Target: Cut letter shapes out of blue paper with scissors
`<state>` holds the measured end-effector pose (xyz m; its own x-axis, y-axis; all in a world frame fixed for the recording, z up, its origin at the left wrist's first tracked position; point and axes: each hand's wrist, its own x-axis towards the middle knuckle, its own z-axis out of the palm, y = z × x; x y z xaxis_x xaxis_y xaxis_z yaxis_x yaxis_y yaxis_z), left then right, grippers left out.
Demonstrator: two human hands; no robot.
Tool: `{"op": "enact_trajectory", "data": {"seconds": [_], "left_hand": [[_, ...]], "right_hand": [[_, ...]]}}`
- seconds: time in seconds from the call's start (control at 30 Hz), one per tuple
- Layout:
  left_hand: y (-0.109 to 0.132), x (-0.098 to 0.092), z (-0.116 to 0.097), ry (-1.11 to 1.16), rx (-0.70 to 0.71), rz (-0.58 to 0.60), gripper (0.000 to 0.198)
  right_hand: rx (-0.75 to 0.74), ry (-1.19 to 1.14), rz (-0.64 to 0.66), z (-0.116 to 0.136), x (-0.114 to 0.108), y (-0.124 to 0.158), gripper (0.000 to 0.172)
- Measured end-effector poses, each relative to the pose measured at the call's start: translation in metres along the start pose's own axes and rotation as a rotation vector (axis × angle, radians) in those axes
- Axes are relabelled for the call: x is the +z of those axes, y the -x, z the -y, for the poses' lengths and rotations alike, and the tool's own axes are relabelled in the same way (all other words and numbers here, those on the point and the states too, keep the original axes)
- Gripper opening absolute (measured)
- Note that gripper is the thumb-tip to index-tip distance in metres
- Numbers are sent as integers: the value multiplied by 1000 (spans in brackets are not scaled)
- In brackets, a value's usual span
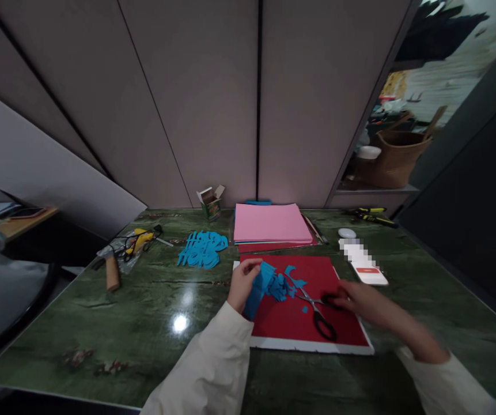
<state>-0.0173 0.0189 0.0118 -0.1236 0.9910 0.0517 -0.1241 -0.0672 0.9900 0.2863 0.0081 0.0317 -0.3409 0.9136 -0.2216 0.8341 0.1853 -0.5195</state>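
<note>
My left hand [244, 281] pinches a piece of blue paper [254, 301] at the left edge of a red sheet [288, 323]. Small blue cuttings [279, 288] lie bunched beside its fingers, with a few loose scraps [305, 309] to the right. A pair of scissors [312, 301] with black handles rests on the red sheet, blades spread apart. The fingers of my right hand [358, 298], slightly blurred, close on the scissors' upper handle loop; the lower loop lies free. Under the red sheet a white sheet [317, 347] shows along the front and side edges.
Blue paper cut-outs [203, 249] lie to the left. Behind are a pink paper stack [271, 223] and a small open box [211, 204]. A phone [366, 268] and white round object [347, 233] sit right; a wooden-handled tool [112, 273] lies far left, yellow-black pliers [373, 216] back right.
</note>
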Motion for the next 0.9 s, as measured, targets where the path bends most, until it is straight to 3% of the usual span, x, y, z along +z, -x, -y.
{"op": "enact_trajectory", "data": {"seconds": [0.1, 0.27, 0.43, 0.57, 0.73, 0.9], "left_hand": [[0, 1, 0, 31, -12, -25, 21], [0, 0, 2, 97, -50, -45, 22], [-1, -1, 4, 318, -187, -68, 23], [-2, -3, 2, 498, -256, -184, 23], [-4, -7, -1, 528, -186, -299, 27], [-4, -9, 2, 471, -111, -426, 30]], "right_hand": [[-1, 105, -55, -1, 21, 12, 17], [-40, 266, -195, 19, 35, 9, 17], [31, 438, -181, 36, 40, 13, 22], [80, 543, -132, 38, 37, 15, 17], [113, 480, -39, 28, 27, 13, 11], [133, 209, -39, 10, 7, 30, 14]]}}
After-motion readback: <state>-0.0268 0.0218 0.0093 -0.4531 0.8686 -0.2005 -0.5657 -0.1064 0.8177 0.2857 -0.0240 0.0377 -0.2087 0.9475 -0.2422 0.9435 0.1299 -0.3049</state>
